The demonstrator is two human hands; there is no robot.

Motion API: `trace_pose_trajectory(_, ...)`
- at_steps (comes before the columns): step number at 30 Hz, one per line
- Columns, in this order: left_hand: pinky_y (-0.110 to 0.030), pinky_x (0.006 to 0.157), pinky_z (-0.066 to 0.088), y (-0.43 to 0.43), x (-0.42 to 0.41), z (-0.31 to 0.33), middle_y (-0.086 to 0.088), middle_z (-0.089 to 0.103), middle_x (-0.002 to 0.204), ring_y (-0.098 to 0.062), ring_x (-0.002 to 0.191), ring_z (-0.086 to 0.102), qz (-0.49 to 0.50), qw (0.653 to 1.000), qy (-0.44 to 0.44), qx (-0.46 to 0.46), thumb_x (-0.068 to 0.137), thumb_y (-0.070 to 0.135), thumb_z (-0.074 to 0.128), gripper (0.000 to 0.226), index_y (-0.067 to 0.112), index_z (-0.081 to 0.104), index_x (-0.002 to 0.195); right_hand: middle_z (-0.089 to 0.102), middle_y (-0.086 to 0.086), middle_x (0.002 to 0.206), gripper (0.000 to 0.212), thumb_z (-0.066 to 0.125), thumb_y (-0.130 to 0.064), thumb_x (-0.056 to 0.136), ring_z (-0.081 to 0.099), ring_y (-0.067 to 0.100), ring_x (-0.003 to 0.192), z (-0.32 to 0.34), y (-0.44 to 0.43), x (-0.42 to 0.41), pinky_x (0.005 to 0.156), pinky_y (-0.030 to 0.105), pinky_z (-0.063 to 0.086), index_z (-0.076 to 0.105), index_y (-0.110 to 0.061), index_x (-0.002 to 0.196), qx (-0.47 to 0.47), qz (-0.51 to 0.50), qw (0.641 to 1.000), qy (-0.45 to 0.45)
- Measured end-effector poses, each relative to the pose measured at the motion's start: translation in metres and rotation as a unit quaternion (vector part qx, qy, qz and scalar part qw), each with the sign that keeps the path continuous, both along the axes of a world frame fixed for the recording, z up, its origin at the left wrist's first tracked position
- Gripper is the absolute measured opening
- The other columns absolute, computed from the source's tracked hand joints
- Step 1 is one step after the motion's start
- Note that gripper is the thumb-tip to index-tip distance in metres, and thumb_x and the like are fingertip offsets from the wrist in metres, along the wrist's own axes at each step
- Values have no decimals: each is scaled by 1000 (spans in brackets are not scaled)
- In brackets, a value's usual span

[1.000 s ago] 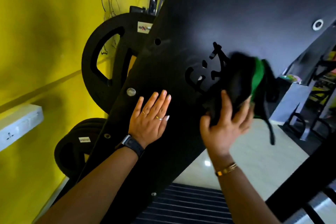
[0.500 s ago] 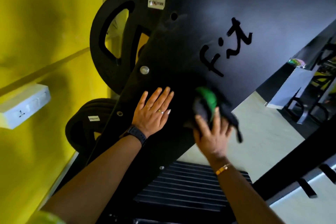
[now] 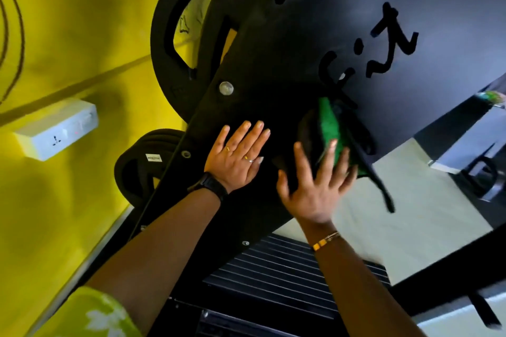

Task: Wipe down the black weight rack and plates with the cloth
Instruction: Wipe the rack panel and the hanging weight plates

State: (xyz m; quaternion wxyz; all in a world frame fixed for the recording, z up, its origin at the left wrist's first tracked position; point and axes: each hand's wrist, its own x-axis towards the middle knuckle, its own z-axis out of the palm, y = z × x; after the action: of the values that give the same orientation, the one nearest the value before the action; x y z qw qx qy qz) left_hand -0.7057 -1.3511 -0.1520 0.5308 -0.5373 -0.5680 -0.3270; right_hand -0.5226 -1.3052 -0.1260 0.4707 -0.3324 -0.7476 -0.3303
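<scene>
Left hand (image 3: pixel 236 157) lies flat, fingers straight, on the black rack panel (image 3: pixel 301 49); right hand (image 3: pixel 315 183), outspread, presses green cloth (image 3: pixel 330 128) against it.

The left hand (image 3: pixel 235 161) lies flat, fingers straight and together, on the slanted black metal side panel of the weight rack (image 3: pixel 301 35). Just beside it, the right hand (image 3: pixel 312 189), fingers spread, presses a bunched green-and-black cloth (image 3: pixel 330 128) against the same panel, directly below the cut-out "Fit" lettering (image 3: pixel 383 44). A black strap end of the cloth hangs off the panel edge. Two black round weight plates, upper (image 3: pixel 164 44) and lower (image 3: pixel 134 172), sit behind the panel, near the yellow wall (image 3: pixel 68 22).
</scene>
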Motion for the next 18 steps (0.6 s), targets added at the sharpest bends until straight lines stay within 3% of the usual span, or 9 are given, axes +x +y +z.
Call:
trace_pose_trajectory(4,-40,122,2,0,2,0,5,-1,163,-12,150,3,16,1000,-13,-11,102,38,23,58,21,11,156,25,10,149,58,49,-57,87,47,37,111,-40,-1,10,84,45,38,39,-37,140,31,43,994,-92)
trace_pose_trajectory(7,-39,122,3,0,2,0,4,10,162,-11,150,3,29,999,-35,-24,102,39,21,50,23,25,149,36,9,145,76,51,-55,86,48,30,99,-41,-1,24,63,34,45,17,-37,152,5,98,991,-90)
trace_pose_trajectory(9,-38,122,4,0,4,1,0,23,153,-11,149,3,34,998,-48,-26,102,40,19,47,22,27,145,38,9,143,85,51,-57,87,48,30,105,-29,3,30,75,37,41,4,-36,153,-3,122,991,-53)
trace_pose_trajectory(12,-38,121,6,1,6,1,-1,24,152,-11,149,5,43,997,-59,-16,103,40,17,48,23,27,146,29,5,151,82,50,-65,85,42,29,126,-20,11,32,102,50,25,13,-36,153,8,108,993,-50)
trace_pose_trajectory(15,-38,122,7,3,8,-3,7,7,163,-12,149,7,53,997,-56,-6,104,40,17,53,25,14,155,27,7,152,79,49,-68,85,36,32,129,-33,19,25,109,56,13,25,-34,151,48,90,992,-69)
trace_pose_trajectory(18,-37,122,7,1,9,-3,5,10,162,-12,149,7,41,997,-62,-5,104,40,18,53,27,13,155,23,12,156,81,50,-67,84,34,35,128,-46,23,14,111,58,3,26,-30,152,65,81,993,-61)
